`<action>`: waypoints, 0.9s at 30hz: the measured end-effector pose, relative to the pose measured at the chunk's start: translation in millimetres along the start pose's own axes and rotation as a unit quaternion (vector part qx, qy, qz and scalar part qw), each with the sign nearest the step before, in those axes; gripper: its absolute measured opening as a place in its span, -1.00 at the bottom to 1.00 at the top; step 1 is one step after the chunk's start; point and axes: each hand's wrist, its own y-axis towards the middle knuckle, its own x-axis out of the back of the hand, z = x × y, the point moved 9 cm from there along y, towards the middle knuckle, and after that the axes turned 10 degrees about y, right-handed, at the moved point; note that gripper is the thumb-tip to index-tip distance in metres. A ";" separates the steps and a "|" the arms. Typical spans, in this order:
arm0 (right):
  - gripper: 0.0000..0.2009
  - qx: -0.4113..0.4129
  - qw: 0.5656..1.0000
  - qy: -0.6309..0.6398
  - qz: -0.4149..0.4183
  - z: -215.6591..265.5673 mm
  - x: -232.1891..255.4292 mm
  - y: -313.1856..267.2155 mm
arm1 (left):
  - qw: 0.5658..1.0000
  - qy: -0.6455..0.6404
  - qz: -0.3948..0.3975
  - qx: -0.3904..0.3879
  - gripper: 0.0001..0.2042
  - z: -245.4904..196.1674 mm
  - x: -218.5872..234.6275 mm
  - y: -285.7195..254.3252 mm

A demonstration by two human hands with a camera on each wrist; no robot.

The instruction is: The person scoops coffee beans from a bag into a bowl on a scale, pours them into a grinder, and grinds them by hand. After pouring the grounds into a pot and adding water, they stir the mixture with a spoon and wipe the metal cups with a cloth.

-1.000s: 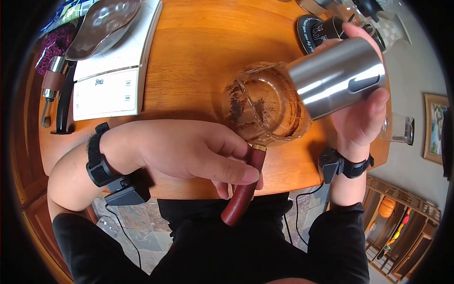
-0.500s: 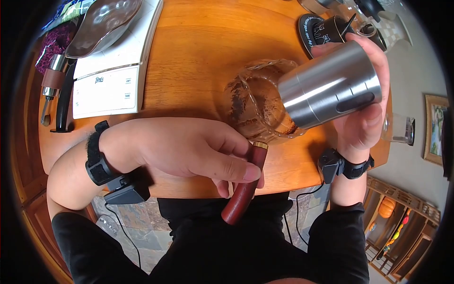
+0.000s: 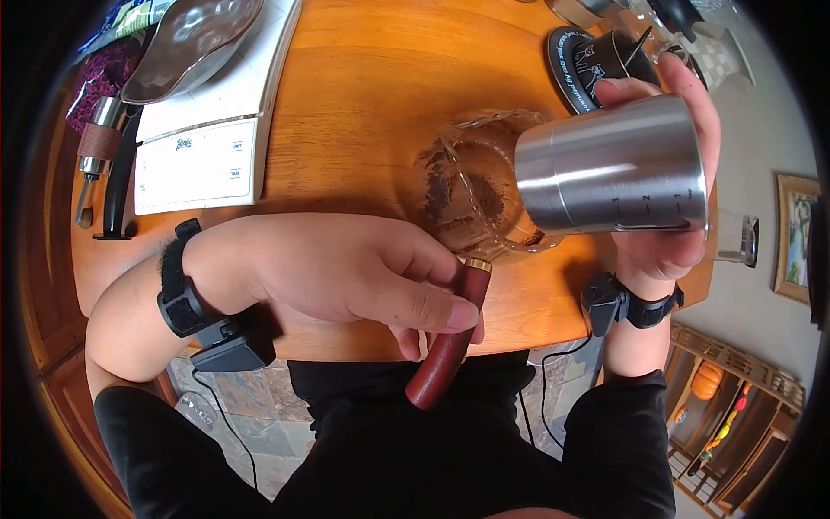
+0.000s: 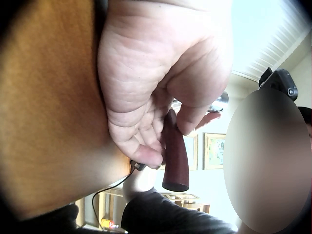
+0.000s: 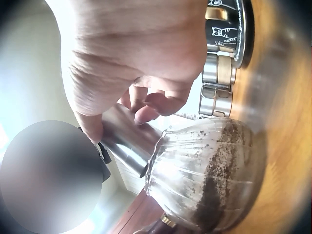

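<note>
My left hand (image 3: pixel 372 277) grips a dark red curved handle (image 3: pixel 445 355) with a gold collar, thumb on top. That handle meets a ribbed glass bowl (image 3: pixel 450 203), which has brown grounds clinging inside. A brushed steel cup (image 3: pixel 614 164) lies tilted on its side in my right hand (image 3: pixel 700 112), its far end over the bowl's right rim. In the right wrist view the steel cup (image 5: pixel 129 141) slants at the mouth of the glass bowl (image 5: pixel 209 170). The left wrist view shows fingers curled about the red handle (image 4: pixel 176 156).
A white scale (image 3: pixel 199 169) bearing a brown dish (image 3: pixel 194 43) stands at the left, beside a black-handled tool (image 3: pixel 117 190) and a brush (image 3: pixel 84 208). Behind the right hand are a black mug (image 3: pixel 618 60) on a round coaster and a glass vessel (image 3: pixel 735 235).
The right hand has turned the steel cup so that it lies nearer level and its scale marks show, and its near end has shifted lower. The left hand and handle have barely moved.
</note>
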 end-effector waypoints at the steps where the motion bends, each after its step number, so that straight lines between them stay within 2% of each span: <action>1: 0.21 0.002 1.000 -0.003 0.000 0.2 -2.5 0.6 | 1.000 -0.001 -0.001 0.002 -0.65 -0.2 0.0 -0.2; 5: 0.21 -0.017 1.000 0.023 0.007 -2.4 -1.8 1.9 | 1.000 -0.007 0.000 -0.001 -0.65 -0.3 -0.4 0.1; 11: 0.19 0.020 0.999 -0.016 0.029 -2.0 -5.6 3.3 | 1.000 -0.006 -0.001 0.002 -0.66 0.0 -0.2 -0.1; 14: 0.09 0.003 0.992 0.108 0.069 -7.2 -1.5 6.1 | 1.000 -0.012 -0.002 0.005 -0.66 0.3 -0.4 0.0; 16: -0.01 -0.034 0.942 0.309 0.128 -17.3 -11.0 9.2 | 1.000 -0.014 -0.006 0.007 -0.67 0.4 -0.3 -0.4; 18: -0.11 -0.089 0.879 0.440 0.157 -23.0 -16.6 10.8 | 1.000 -0.019 -0.004 0.006 -0.66 1.3 -0.3 0.0; 20: -0.20 -0.160 0.831 0.508 0.161 -27.0 -19.0 12.4 | 1.000 -0.023 -0.003 0.006 -0.66 1.2 -0.4 0.1; 22: -0.23 -0.211 0.799 0.554 0.103 -32.9 -16.1 10.8 | 1.000 -0.026 -0.004 0.009 -0.66 1.0 -0.7 -0.2; 24: -0.25 -0.238 0.782 0.572 0.064 -37.3 -16.0 9.5 | 1.000 -0.026 -0.006 0.013 -0.66 -0.3 -1.0 -0.9; 27: -0.25 -0.246 0.770 0.578 0.109 -37.9 -23.0 11.0 | 1.000 -0.026 -0.006 0.013 -0.66 -1.1 -1.2 -1.0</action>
